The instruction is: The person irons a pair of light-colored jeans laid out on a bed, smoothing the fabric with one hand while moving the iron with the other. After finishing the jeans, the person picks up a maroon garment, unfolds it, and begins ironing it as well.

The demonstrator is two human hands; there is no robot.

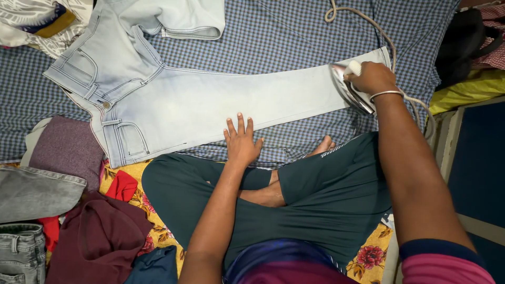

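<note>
Crossed legs (294, 194) sit below me while my left hand (242, 142) presses flat, fingers (240, 123) apart, on the pale jeans (210, 105), and my right hand (372, 78) is clamped on the iron (351, 90) at the hem.

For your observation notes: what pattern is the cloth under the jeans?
Blue-and-white check cloth, head view.

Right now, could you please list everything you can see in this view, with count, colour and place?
jeans: one pair, pale blue, spread flat across the middle
checked cloth: one, blue and white, under the jeans
iron: one, silver with white handle, on the leg hem at right
cord: one, beige, running from the iron to the top edge
pile of clothes: several, maroon, red, grey and denim, lower left
floral sheet: one, yellow with red flowers, beneath the person
yellow fabric: one, right edge
left hand: flat on the jeans
right hand: gripping the iron, bangle at the wrist
</note>
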